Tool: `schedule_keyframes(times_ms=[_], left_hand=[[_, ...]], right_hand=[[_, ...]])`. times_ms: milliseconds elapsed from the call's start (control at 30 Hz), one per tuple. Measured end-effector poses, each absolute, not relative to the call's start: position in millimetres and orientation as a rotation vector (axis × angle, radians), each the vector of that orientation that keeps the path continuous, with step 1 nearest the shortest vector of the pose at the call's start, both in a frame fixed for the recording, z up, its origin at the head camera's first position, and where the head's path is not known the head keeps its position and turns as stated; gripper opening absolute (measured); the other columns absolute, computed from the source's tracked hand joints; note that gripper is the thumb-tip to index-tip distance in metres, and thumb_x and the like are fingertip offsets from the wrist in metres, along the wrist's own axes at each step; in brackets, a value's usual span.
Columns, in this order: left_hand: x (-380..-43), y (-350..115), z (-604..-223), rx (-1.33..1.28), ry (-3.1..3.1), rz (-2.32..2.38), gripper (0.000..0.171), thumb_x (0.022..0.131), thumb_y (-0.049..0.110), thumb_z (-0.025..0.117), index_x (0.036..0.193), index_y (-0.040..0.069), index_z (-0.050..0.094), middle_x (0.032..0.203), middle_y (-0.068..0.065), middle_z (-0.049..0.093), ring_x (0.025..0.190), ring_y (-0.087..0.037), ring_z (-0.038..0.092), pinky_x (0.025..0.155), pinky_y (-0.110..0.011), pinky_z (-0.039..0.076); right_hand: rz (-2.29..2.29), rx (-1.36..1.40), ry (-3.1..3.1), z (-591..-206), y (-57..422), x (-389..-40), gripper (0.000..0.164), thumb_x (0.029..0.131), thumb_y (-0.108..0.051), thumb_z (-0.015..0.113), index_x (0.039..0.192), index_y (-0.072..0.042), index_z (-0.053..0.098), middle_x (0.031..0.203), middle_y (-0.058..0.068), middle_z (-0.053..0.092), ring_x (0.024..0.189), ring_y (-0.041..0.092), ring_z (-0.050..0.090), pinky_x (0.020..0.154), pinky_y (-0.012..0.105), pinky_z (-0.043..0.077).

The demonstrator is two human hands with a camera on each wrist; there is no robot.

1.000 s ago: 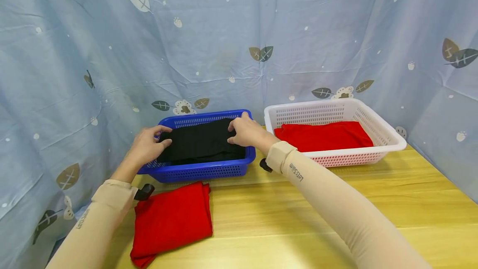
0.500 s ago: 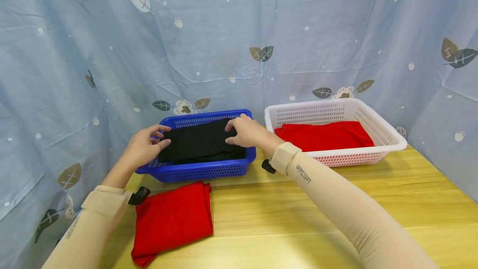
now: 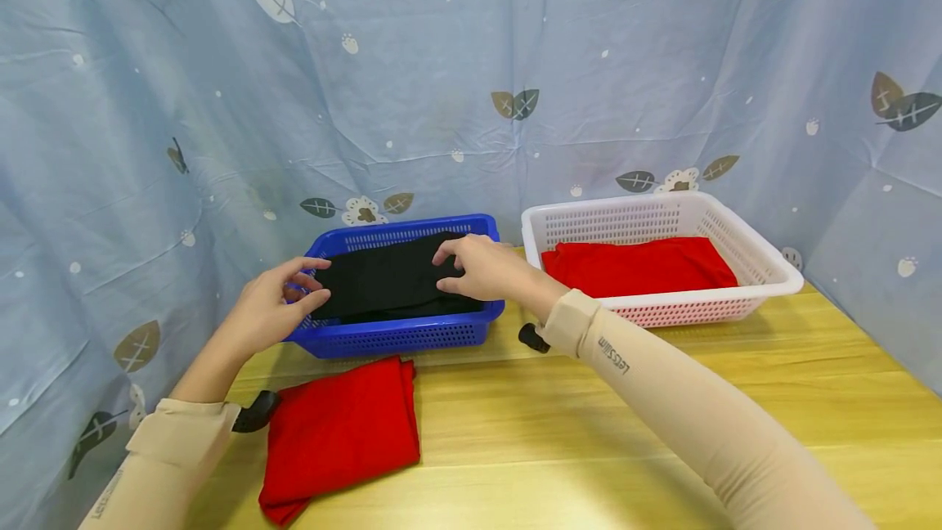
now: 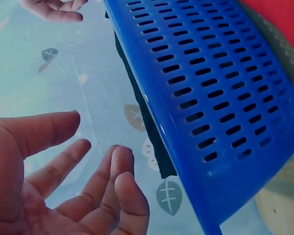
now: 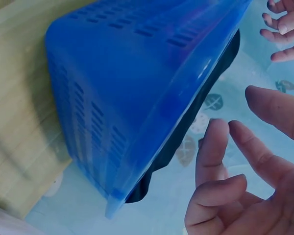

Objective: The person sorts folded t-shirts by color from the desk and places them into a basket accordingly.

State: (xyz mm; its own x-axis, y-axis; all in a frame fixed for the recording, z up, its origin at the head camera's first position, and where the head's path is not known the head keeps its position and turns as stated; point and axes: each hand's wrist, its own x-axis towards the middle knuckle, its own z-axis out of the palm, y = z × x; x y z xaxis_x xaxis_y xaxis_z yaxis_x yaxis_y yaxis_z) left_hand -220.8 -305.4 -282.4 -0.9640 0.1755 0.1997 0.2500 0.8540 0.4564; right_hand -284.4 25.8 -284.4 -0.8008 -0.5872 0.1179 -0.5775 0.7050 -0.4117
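Note:
Folded black cloth (image 3: 386, 276) lies in the blue plastic basket (image 3: 412, 339) at the back of the table. My left hand (image 3: 275, 305) hovers by the basket's left end, fingers loosely bent and apart from the cloth. Above the basket's right end is my right hand (image 3: 486, 268), its thumb and fingers spread with nothing between them. In both wrist views the hands, left hand (image 4: 73, 186) and right hand (image 5: 250, 181), hold nothing and stand off the basket's rim. A folded red cloth (image 3: 342, 436) lies on the table in front of the basket.
To the right stands a white plastic basket (image 3: 684, 309) with red cloth (image 3: 640, 267) in it. The wooden table (image 3: 552, 448) reaches toward the front. A blue leaf-patterned curtain (image 3: 441, 88) hangs behind and at both sides.
My left hand has drawn back to the left and toward me, off the black cloth. My right hand has shifted slightly left and nearer to me. Both baskets and the cloths stay put.

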Motion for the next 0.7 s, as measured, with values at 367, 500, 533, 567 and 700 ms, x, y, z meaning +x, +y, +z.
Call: schedule_keyframes(times_ms=[367, 500, 533, 567, 700], left_hand=[[-187.4, -312.3, -286.1, -0.379, -2.912, -0.757, 0.054, 0.106, 0.027, 0.069, 0.156, 0.014, 0.052, 0.112, -0.012, 0.074, 0.079, -0.016, 0.07, 0.06, -0.03, 0.051], [-173.7, -319.1, -292.0, -0.394, -2.919, -0.761, 0.055, 0.106, 0.027, 0.069, 0.157, 0.015, 0.051, 0.111, -0.009, 0.075, 0.076, -0.01, 0.069, 0.063, -0.028, 0.054], [-170.2, -321.3, -293.5, -0.392, -2.925, -0.766, 0.056, 0.106, 0.027, 0.069, 0.157, 0.015, 0.051, 0.111, -0.008, 0.075, 0.076, -0.009, 0.069, 0.064, -0.028, 0.054], [-166.6, -323.4, -295.0, -0.39, -2.93, -0.776, 0.056, 0.106, 0.027, 0.069, 0.158, 0.015, 0.051, 0.11, -0.008, 0.075, 0.077, -0.008, 0.07, 0.064, -0.028, 0.055], [-154.3, -331.9, -300.7, -0.383, -2.957, -0.837, 0.056, 0.107, 0.027, 0.068, 0.158, 0.016, 0.049, 0.112, -0.009, 0.075, 0.08, -0.009, 0.073, 0.068, -0.028, 0.059]], right_hand=[[-0.819, -1.07, 2.771, -286.2, 24.8, -260.7, 0.043, 0.104, -0.031, 0.073, 0.144, -0.017, 0.065, 0.118, 0.009, 0.072, 0.07, 0.019, 0.078, 0.095, 0.041, 0.06], [-0.81, -1.104, 2.74, -290.9, 24.5, -250.9, 0.043, 0.105, -0.029, 0.073, 0.145, -0.017, 0.065, 0.119, 0.01, 0.072, 0.065, 0.014, 0.075, 0.082, 0.036, 0.062], [-0.808, -1.113, 2.732, -292.1, 24.3, -248.4, 0.042, 0.105, -0.028, 0.072, 0.145, -0.017, 0.065, 0.119, 0.01, 0.072, 0.063, 0.013, 0.074, 0.08, 0.035, 0.062], [-0.8, -1.125, 2.727, -293.1, 24.1, -245.8, 0.042, 0.105, -0.028, 0.072, 0.145, -0.018, 0.065, 0.12, 0.01, 0.072, 0.061, 0.011, 0.073, 0.08, 0.034, 0.061], [-0.786, -1.166, 2.703, -298.1, 23.6, -235.8, 0.04, 0.106, -0.031, 0.071, 0.144, -0.019, 0.066, 0.119, 0.008, 0.074, 0.062, 0.01, 0.072, 0.081, 0.034, 0.062]])
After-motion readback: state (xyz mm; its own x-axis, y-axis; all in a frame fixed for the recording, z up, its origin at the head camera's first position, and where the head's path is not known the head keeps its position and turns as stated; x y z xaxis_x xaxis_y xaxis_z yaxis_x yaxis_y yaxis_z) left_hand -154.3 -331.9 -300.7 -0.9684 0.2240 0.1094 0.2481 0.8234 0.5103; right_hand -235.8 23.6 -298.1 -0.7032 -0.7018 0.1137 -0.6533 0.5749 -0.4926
